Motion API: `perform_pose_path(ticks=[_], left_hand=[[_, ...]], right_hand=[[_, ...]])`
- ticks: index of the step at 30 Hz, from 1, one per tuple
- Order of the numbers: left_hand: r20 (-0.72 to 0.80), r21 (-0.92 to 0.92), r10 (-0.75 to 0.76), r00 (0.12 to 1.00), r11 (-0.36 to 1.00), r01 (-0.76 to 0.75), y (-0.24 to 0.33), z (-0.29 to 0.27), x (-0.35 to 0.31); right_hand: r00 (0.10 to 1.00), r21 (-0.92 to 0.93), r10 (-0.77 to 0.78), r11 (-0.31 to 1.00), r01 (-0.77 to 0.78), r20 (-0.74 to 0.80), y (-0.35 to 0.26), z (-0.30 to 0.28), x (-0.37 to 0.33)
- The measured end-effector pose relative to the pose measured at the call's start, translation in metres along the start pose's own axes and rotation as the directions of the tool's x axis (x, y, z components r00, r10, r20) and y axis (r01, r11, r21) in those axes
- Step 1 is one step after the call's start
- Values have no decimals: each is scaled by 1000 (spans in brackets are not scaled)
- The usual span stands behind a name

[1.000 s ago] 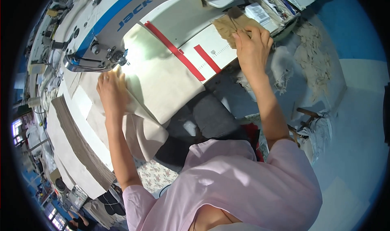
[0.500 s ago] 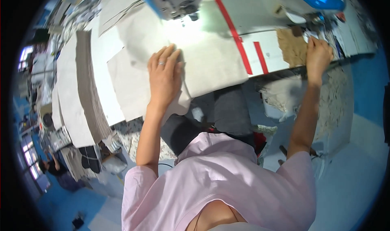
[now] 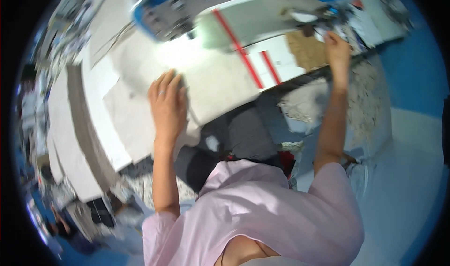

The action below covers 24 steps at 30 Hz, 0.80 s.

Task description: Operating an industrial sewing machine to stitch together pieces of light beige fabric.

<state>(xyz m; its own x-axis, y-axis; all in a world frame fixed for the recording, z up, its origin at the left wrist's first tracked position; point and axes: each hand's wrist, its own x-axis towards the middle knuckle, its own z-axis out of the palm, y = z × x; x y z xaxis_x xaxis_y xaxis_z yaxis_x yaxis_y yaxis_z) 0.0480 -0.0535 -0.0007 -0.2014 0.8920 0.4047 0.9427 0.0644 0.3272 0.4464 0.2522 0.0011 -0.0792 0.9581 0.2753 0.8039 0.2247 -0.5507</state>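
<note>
My left hand [image 3: 168,102] lies flat with extended fingers on beige fabric [image 3: 220,83], spread over the table below the sewing machine [image 3: 161,20]. A bright lamp glare washes out the cloth around the needle area. At the far right end of the table, my right hand [image 3: 338,53] is curled closed beside a brown piece of cloth or paper [image 3: 305,50]. Whatever its fingers may grip is too blurred to make out. Small dark and pale items [image 3: 349,29] are cluttered just beyond that hand.
Red tape strips [image 3: 239,50] mark the white table right of the needle area. A long stack of beige cut pieces [image 3: 84,130] lies on the left. Fabric scraps [image 3: 304,102] hang or lie below the table's right edge. Another person [image 3: 63,228] is at the far lower left.
The whole view has swung, so the machine and table appear farther left and tilted. My left hand stays on the fabric, and my right hand remains beside the brown piece, its fingers still curled.
</note>
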Motion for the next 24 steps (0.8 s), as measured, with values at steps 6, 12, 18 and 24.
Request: perform_pose_path(ticks=[6,12,18,24], left_hand=[[-1,85,-17,1000,996,17,-17,-12,-12],[-60,-3,20,998,1000,-20,3,-1,10],[-52,-6,-17,998,1000,17,-11,-10,-3],[-5,3,-53,999,999,53,-5,-16,-8]], right_hand=[[974,-130,-166,981,146,-157,-40,3,-19],[971,252,-240,939,233,-3,-100,-14,-66],[678,217,-706,708,672,206,-209,115,-37],[541,-169,-828,560,811,-147,-273,218,85]])
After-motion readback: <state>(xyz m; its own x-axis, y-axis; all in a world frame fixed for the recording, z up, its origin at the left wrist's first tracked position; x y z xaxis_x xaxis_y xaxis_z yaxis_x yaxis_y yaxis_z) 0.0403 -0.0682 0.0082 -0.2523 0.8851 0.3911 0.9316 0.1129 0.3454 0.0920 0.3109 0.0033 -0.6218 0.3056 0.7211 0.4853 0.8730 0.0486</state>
